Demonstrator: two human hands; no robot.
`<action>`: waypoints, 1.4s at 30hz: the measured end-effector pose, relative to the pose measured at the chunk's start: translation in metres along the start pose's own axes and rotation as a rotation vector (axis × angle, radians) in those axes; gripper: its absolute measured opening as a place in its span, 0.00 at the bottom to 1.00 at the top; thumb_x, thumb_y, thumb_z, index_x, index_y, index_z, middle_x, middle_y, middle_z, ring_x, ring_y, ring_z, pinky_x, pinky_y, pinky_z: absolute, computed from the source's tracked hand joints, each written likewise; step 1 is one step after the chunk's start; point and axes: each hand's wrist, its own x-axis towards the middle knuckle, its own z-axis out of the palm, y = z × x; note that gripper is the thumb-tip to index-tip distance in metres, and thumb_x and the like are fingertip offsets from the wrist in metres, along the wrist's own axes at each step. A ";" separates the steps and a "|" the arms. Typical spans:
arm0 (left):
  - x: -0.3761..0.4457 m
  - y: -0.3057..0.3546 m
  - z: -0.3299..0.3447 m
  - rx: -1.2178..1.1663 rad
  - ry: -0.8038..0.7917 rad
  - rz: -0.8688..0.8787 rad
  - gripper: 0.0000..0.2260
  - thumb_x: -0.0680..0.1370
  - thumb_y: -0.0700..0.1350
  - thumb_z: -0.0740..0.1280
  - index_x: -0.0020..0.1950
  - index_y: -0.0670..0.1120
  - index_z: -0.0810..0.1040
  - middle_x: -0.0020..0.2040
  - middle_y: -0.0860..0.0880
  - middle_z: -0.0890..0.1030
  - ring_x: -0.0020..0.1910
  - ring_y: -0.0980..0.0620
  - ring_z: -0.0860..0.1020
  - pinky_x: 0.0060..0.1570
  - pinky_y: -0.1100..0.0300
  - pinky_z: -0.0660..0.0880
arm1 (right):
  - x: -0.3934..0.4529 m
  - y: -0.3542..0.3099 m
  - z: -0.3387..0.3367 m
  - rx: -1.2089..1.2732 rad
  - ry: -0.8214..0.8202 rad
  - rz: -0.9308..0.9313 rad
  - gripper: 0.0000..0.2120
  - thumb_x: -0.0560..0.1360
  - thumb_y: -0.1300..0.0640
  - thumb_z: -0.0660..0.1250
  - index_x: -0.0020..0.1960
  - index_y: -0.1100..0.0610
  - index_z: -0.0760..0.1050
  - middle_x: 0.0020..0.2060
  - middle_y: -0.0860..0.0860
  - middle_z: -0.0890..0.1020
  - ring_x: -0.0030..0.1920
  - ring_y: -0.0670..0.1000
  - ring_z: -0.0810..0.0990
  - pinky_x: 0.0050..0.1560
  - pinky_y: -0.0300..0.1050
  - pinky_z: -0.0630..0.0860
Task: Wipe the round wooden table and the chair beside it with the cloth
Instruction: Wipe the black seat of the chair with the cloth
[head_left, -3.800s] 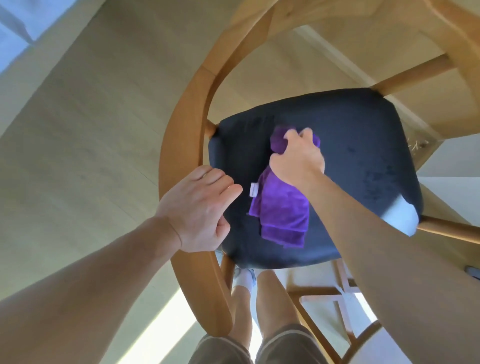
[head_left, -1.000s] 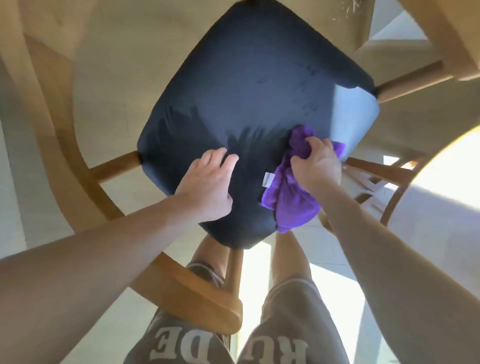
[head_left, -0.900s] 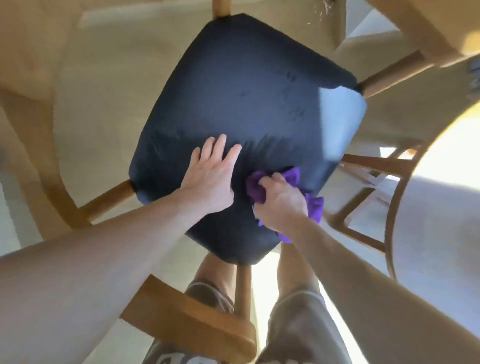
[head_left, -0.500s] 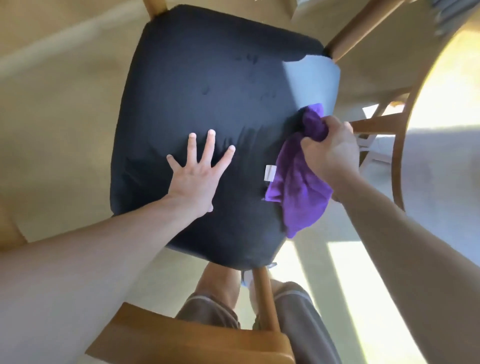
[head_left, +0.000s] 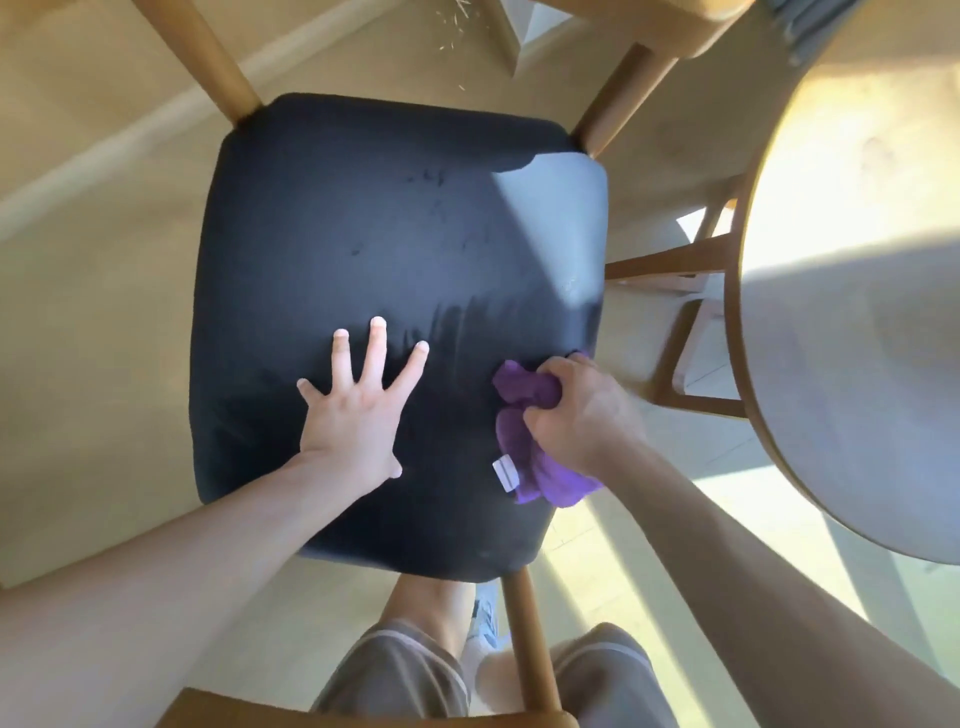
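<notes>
Chair-wiping step: right hand (head_left: 582, 415) fingers bunched around the purple cloth (head_left: 524, 452) at the seat (head_left: 363, 218) lower right, left hand (head_left: 358, 410) flat, fingers splayed, bracing; next probably sweep the unwiped upper seat, round surface (head_left: 857, 322) at right.

floor (head_left: 104, 322): pale wood | sunlight patch (head_left: 613, 571): bright, lower right | baseboard (head_left: 119, 150): pale strip

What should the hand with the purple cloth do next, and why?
Probably sweep the cloth away from the person, toward the sunlit far corner. The right hand grips it bunched at the near right edge of the dark seat, the left hand rests flat, and faint marks show farther up.
</notes>
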 end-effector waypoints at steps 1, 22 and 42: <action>0.001 0.001 -0.006 -0.025 -0.005 0.002 0.62 0.65 0.57 0.83 0.82 0.59 0.39 0.80 0.45 0.32 0.80 0.33 0.44 0.64 0.37 0.73 | 0.007 0.001 -0.012 0.068 0.081 0.035 0.07 0.69 0.50 0.66 0.47 0.46 0.74 0.47 0.45 0.73 0.44 0.53 0.74 0.43 0.47 0.72; 0.092 0.073 -0.102 -0.142 0.018 -0.034 0.74 0.57 0.58 0.87 0.79 0.59 0.28 0.75 0.46 0.20 0.78 0.28 0.30 0.69 0.20 0.58 | 0.084 0.005 -0.078 0.311 0.474 -0.090 0.26 0.69 0.56 0.73 0.62 0.57 0.65 0.59 0.52 0.66 0.50 0.59 0.76 0.46 0.45 0.67; 0.098 0.081 -0.103 -0.114 -0.020 -0.111 0.76 0.55 0.56 0.87 0.75 0.61 0.24 0.72 0.46 0.16 0.77 0.29 0.28 0.69 0.21 0.58 | 0.077 0.026 -0.068 0.365 0.279 -0.047 0.17 0.69 0.51 0.70 0.47 0.51 0.63 0.47 0.48 0.67 0.44 0.59 0.75 0.42 0.48 0.69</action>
